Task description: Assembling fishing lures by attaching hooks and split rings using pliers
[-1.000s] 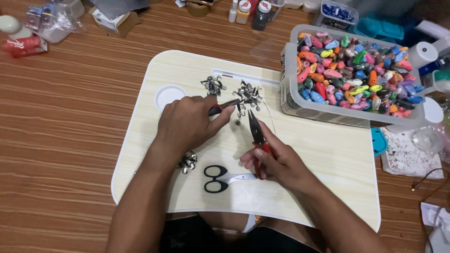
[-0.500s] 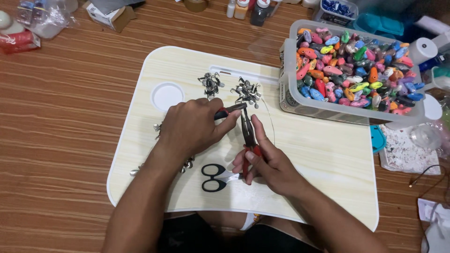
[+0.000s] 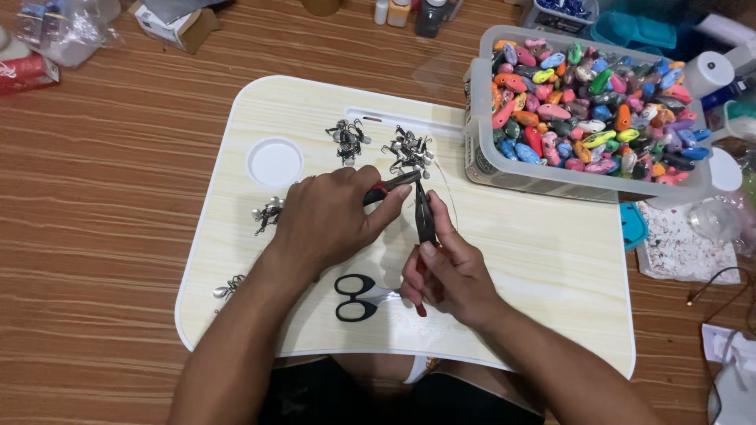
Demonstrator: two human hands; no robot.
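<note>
A pair of red-handled pliers [image 3: 391, 187] is held in the closed grip of the left hand [image 3: 331, 220]; its long axis runs from the fist toward the far right, the dark nose pointing at a cluster of small metal fittings [image 3: 409, 152]. A second pair of pliers [image 3: 425, 220] is clasped in the right hand [image 3: 449, 275], standing nearly along the near-far line, its tip pointing far and meeting the first nose just near of the cluster. A thin wire [image 3: 449, 197] curves just right of the tips.

Black-handled scissors [image 3: 358, 297] lie near the right hand, on the pale wood-grain lap desk [image 3: 543, 260]. A round recess [image 3: 274, 162] sits at its far left. More metal fittings [image 3: 347, 138] lie far of the left hand. Open room remains on the desk's right half.

Past the far right edge stands a clear rectangular tub [image 3: 551, 177] filled with many-coloured oblong lures [image 3: 591, 110]. A small cardboard box [image 3: 177, 24] lies at the far left on the brown floor [image 3: 94, 205].
</note>
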